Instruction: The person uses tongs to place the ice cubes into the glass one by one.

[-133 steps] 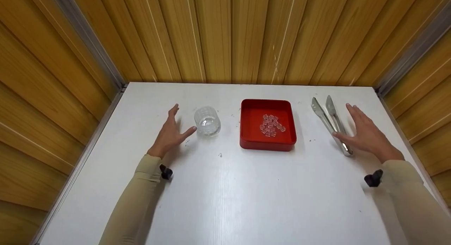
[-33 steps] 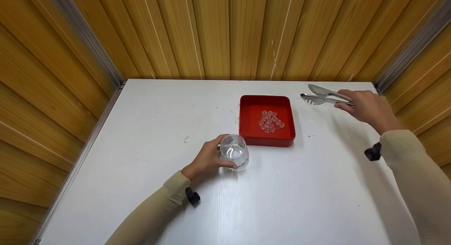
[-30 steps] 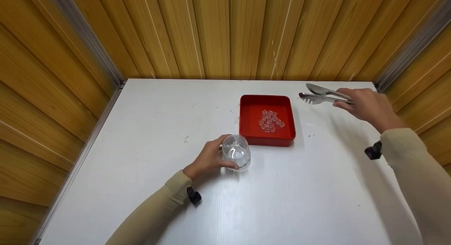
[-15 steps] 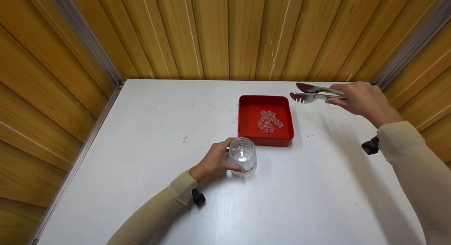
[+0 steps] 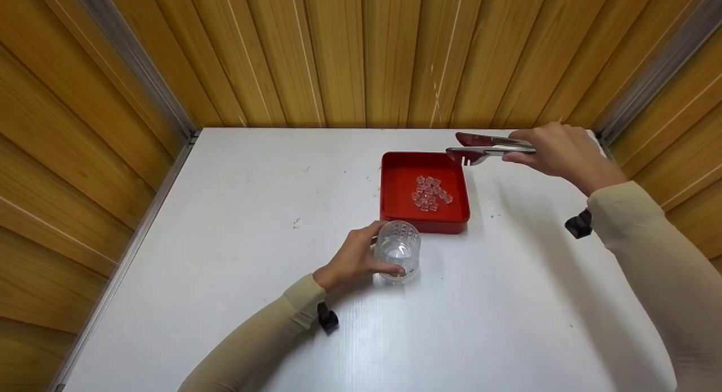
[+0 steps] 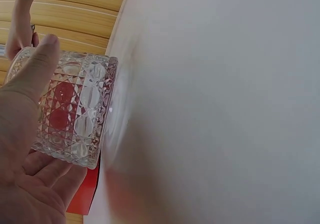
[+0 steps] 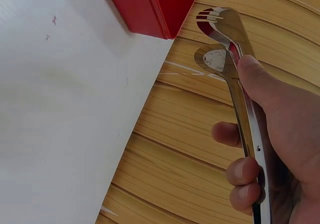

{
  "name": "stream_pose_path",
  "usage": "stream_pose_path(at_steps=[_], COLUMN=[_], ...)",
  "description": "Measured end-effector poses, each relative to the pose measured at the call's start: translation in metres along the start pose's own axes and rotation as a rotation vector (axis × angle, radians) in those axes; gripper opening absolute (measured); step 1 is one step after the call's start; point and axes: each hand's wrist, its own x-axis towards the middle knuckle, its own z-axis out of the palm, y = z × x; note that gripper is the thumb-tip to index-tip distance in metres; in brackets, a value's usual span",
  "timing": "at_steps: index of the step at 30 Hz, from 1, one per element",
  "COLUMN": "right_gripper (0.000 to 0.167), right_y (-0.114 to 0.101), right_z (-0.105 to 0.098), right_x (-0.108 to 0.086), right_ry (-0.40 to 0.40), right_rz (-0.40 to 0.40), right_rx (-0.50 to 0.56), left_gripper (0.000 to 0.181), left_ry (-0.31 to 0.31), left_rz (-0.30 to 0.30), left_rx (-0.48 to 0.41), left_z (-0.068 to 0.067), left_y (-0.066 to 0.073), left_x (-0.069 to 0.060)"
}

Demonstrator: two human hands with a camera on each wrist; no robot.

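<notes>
My left hand (image 5: 361,256) grips a clear patterned drinking glass (image 5: 399,251) from its left side, just in front of the red tray. In the left wrist view the thumb and fingers wrap the faceted wall of the glass (image 6: 75,104). My right hand (image 5: 561,155) holds metal serving tongs (image 5: 493,148) in the air, their tips over the tray's far right corner. The right wrist view shows the tongs (image 7: 245,99) with their two arms parted and nothing between the tips. Inside the square red tray (image 5: 426,225) lies a cluster of small clear cubes (image 5: 428,193).
All of this is on a white table (image 5: 254,211). Wood-patterned panels (image 5: 338,53) rise behind it and at both sides, with grey metal posts (image 5: 138,65) at the corners. Small specks (image 5: 296,223) are scattered on the tabletop.
My left hand took hold of the glass and brought it right, in front of the tray. The right hand picked up the tongs and has moved them left to the tray's corner.
</notes>
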Motion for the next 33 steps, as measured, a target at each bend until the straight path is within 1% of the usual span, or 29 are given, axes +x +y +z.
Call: stream_pose_path(at_steps=[4, 7, 11, 16, 21, 25, 29, 33], right_gripper=[0.037, 0.037, 0.036, 0.039, 0.036, 0.035, 0.039, 0.041], right_y=[-0.007, -0.012, -0.018, -0.027, -0.032, -0.036, -0.040, -0.045], right_z=[-0.001, -0.002, -0.004, -0.003, -0.002, 0.000, 0.003, 0.003], right_x=[0.005, 0.010, 0.015, 0.020, 0.025, 0.027, 0.031, 0.035], right_ry=[-0.014, -0.037, -0.055, -0.074, -0.089, -0.095, -0.110, -0.131], right_rz=[-0.015, -0.012, -0.012, -0.019, -0.041, -0.051, -0.049, -0.037], right_rx=[-0.002, -0.003, -0.003, -0.005, -0.005, -0.001, 0.009, 0.016], left_gripper=[0.089, 0.089, 0.089, 0.091, 0.091, 0.093, 0.095, 0.094], left_ry=[-0.001, -0.006, -0.015, -0.033, -0.060, -0.073, -0.063, -0.050], left_rz=[-0.013, -0.017, -0.005, 0.018, 0.017, 0.023, 0.038, 0.029], left_rx=[-0.005, 0.002, -0.003, -0.046, -0.074, -0.070, -0.060, -0.050], left_z=[0.006, 0.010, 0.014, 0.018, 0.020, 0.021, 0.021, 0.022], left_y=[0.002, 0.006, 0.010, 0.012, 0.013, 0.013, 0.011, 0.010], left_x=[0.002, 0.005, 0.009, 0.012, 0.013, 0.013, 0.012, 0.012])
